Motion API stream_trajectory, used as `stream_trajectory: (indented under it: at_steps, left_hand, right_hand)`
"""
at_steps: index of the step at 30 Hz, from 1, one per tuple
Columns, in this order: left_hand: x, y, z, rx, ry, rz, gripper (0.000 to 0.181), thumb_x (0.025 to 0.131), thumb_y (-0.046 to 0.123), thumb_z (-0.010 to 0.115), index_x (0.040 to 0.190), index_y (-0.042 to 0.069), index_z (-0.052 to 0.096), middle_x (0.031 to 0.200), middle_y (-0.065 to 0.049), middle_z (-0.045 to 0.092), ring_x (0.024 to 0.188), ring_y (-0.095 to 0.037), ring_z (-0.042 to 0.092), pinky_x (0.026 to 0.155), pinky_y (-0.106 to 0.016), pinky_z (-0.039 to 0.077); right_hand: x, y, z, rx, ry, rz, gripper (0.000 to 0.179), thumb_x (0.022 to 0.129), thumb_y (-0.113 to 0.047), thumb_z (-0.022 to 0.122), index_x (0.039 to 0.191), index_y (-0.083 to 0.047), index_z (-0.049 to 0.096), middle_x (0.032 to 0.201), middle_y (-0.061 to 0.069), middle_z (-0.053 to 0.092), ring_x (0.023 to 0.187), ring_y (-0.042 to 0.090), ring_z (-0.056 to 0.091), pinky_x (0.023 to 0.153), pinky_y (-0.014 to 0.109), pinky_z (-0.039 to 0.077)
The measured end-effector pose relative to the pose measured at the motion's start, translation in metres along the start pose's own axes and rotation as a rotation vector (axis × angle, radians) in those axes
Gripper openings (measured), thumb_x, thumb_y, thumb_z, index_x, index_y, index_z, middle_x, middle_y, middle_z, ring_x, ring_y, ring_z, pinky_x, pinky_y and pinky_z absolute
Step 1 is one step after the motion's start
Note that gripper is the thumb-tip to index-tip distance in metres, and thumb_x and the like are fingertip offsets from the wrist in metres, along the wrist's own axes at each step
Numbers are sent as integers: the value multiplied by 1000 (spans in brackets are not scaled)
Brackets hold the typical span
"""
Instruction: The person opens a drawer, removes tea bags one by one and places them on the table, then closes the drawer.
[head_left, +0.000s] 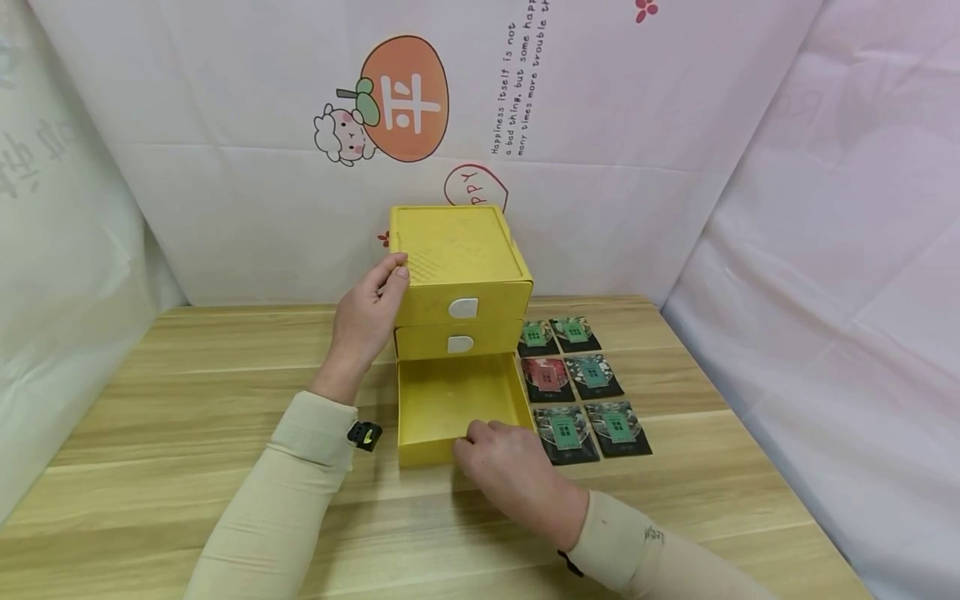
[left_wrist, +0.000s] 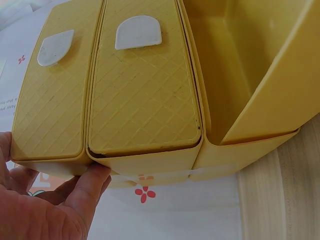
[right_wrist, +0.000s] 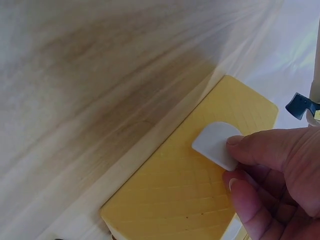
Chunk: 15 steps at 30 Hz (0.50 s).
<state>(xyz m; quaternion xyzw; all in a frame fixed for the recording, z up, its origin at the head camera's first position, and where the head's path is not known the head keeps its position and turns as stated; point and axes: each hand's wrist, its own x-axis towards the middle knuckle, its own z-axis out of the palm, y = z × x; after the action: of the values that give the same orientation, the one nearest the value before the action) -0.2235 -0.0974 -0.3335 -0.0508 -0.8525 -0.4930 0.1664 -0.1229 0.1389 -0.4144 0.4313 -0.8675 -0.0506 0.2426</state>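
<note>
A yellow three-drawer box (head_left: 461,246) stands in the middle of the table. Its bottom drawer (head_left: 442,400) is pulled out, with the bare yellow floor showing. White rounded tabs (left_wrist: 138,32) mark the two upper drawers, which are closed. My left hand (head_left: 369,308) grips the box's upper left edge, with fingers bent over the top and against the side. At the front of the bottom drawer, my right hand (head_left: 517,471) pinches its white tab (right_wrist: 215,144) between thumb and fingers. From the head view this tab is hidden behind the drawer front and hand.
Several flat square packets lie in two columns right of the box, among them a red-labelled packet (head_left: 547,379) and a green-labelled packet (head_left: 566,433). The wooden table (head_left: 225,383) meets a printed white cloth (head_left: 262,225) behind and at both sides.
</note>
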Motion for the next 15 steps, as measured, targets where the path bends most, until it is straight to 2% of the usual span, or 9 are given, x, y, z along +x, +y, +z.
stream_trajectory:
  at_steps: [7,15]
  left_hand:
    - [0,-1,0,1,1,-5,55,108,59,39,154,32,53,152,0,58,133,-28,59,103,-54,48]
    - [0,-1,1,0,0,-3,55,108,59,39,154,32,53,152,0,59,131,-28,60,102,-54,49]
  right_hand:
    - [3,2,1,-16,-7,3,16,88,-1,76,85,-17,77,73,-2,64,56,8,53,45,22,46]
    - [5,3,5,-40,14,3,19,85,2,74,83,-17,76,71,-2,61,54,8,50,43,22,43]
